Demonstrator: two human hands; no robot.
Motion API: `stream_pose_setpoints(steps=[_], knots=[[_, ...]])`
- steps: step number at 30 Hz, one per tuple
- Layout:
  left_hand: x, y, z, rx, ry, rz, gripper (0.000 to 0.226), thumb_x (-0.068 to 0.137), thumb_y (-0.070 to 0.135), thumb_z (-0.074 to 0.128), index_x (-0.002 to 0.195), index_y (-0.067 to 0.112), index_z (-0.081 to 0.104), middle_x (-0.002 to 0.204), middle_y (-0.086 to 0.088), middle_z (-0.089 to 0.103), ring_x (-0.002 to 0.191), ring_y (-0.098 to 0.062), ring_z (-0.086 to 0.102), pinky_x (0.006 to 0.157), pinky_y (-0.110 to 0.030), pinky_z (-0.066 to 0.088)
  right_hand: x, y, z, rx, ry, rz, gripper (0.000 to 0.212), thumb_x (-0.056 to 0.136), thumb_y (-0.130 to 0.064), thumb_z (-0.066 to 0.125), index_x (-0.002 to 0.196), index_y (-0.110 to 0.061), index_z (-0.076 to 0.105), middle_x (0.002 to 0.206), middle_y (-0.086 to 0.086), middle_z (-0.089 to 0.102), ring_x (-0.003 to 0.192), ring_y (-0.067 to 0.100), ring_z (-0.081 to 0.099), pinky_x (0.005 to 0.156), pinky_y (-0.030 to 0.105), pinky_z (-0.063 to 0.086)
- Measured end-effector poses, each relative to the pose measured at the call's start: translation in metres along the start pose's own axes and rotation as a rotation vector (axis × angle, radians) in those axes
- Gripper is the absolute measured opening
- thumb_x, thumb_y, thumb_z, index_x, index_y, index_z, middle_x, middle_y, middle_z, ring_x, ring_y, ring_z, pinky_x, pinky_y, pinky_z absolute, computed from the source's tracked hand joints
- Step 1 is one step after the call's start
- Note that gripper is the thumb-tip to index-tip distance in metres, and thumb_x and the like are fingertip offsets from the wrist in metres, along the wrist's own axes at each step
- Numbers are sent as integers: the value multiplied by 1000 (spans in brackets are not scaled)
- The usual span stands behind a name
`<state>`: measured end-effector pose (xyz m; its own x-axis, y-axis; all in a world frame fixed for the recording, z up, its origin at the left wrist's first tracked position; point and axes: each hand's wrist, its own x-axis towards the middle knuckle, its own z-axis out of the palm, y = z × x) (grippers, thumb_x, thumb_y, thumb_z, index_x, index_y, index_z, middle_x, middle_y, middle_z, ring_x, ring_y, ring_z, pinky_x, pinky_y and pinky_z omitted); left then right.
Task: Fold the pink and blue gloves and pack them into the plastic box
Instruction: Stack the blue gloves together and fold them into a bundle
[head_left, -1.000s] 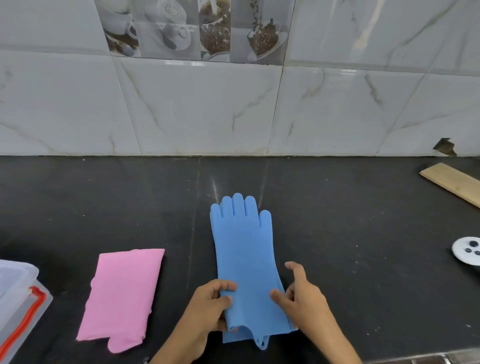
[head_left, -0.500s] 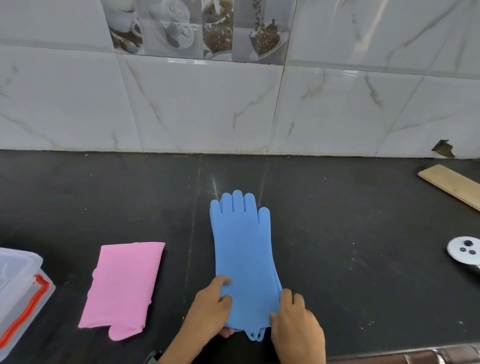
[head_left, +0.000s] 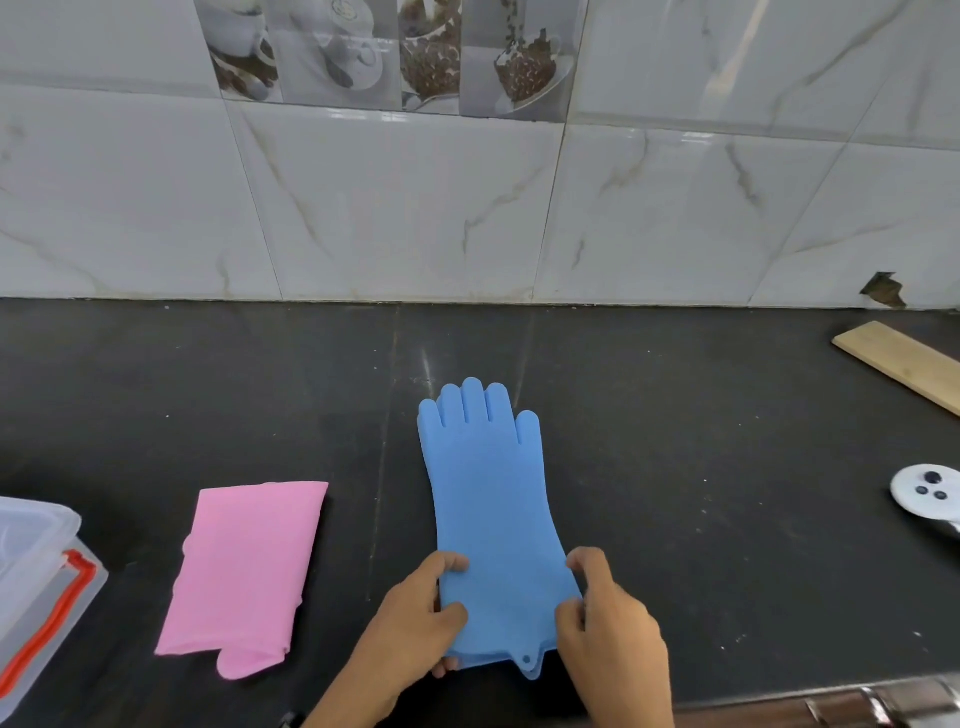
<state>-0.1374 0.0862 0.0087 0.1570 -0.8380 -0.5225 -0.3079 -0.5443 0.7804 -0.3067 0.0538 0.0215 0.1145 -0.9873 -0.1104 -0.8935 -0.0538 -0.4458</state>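
Note:
The blue gloves (head_left: 488, 499) lie stacked flat on the dark counter, fingers pointing to the wall, cuffs near me. My left hand (head_left: 415, 623) pinches the cuff's left edge between thumb and fingers. My right hand (head_left: 608, 618) grips the cuff's right edge the same way. The pink gloves (head_left: 244, 566) lie folded into a rectangle to the left, a thumb sticking out at the near end. The clear plastic box (head_left: 36, 582) with a red seal sits at the far left edge, partly out of view.
A wooden board (head_left: 904, 364) lies at the back right of the counter. A white round object with dark buttons (head_left: 930, 493) sits at the right edge. The tiled wall (head_left: 467, 208) closes off the back. The counter's front edge runs just under my hands.
My hands have shifted their hold on the blue cuff; the right hand, flat on the cuff half a second ago, now pinches its right edge. The gloves have stayed in place.

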Motion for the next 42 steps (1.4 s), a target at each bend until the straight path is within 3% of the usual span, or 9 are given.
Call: stream_pose_setpoints(steps=[4, 6, 10, 17, 21, 25, 28, 32, 42], knots=[[1, -11, 5, 193, 55, 78, 39, 88, 14, 49, 119, 37, 44, 66, 3, 46, 58, -11, 52, 60, -25, 52, 1, 4, 9, -57, -23, 9, 15, 88, -18, 39, 97, -30, 38, 72, -6, 44, 65, 11, 43, 53, 20, 32], [1, -12, 7, 246, 77, 112, 38, 89, 17, 50, 120, 37, 42, 66, 6, 46, 58, -9, 50, 66, -28, 54, 4, 6, 9, -30, -17, 18, 11, 87, -15, 41, 88, -26, 39, 71, -5, 45, 62, 10, 41, 53, 18, 33], [0, -11, 12, 349, 161, 166, 37, 90, 26, 51, 124, 37, 41, 68, 10, 49, 60, -2, 51, 57, -10, 41, 8, 10, 11, 46, -15, 43, 12, 85, -11, 44, 78, -20, 42, 66, -5, 46, 55, 9, 39, 51, 15, 33], [0, -11, 15, 423, 91, 164, 38, 91, 28, 48, 127, 37, 37, 71, 12, 50, 70, -2, 53, 78, -19, 48, 15, 16, 9, 94, -52, 80, 14, 83, -6, 44, 73, -16, 43, 76, 0, 52, 62, 15, 48, 62, 23, 43], [-1, -11, 13, 511, 8, 166, 44, 94, 30, 43, 136, 35, 30, 105, 1, 59, 97, -11, 58, 93, -26, 47, 18, 17, 8, 73, -130, 80, 14, 83, -1, 41, 82, -13, 49, 87, 2, 46, 75, 23, 61, 69, 34, 56], [-4, -13, 9, 656, -82, 273, 46, 97, 22, 39, 141, 29, 28, 133, -1, 46, 120, -15, 48, 105, -28, 38, 21, 15, 10, -64, -145, 38, 19, 86, -1, 38, 88, -20, 37, 91, -1, 35, 58, 14, 44, 58, 23, 49], [-6, -16, 12, 767, -61, 378, 45, 98, 22, 36, 142, 24, 26, 134, -2, 41, 121, -13, 44, 102, -23, 34, 27, 15, 11, -121, -135, 41, 23, 85, -1, 37, 91, -23, 33, 85, -5, 32, 54, 9, 36, 46, 15, 32], [-5, -22, 19, 788, -37, 439, 46, 96, 38, 37, 139, 24, 30, 133, 1, 36, 120, -10, 39, 98, -18, 30, 33, 20, 11, -39, -150, 49, 26, 82, 3, 38, 94, -20, 41, 85, -5, 38, 74, 21, 55, 69, 33, 56], [0, -24, 7, 1017, -183, 514, 50, 97, 27, 38, 144, 25, 23, 130, -9, 36, 118, -21, 37, 99, -32, 36, 34, 31, 1, -123, -210, -101, 25, 84, -6, 37, 95, -28, 41, 96, -4, 44, 82, 19, 57, 66, 30, 47]])
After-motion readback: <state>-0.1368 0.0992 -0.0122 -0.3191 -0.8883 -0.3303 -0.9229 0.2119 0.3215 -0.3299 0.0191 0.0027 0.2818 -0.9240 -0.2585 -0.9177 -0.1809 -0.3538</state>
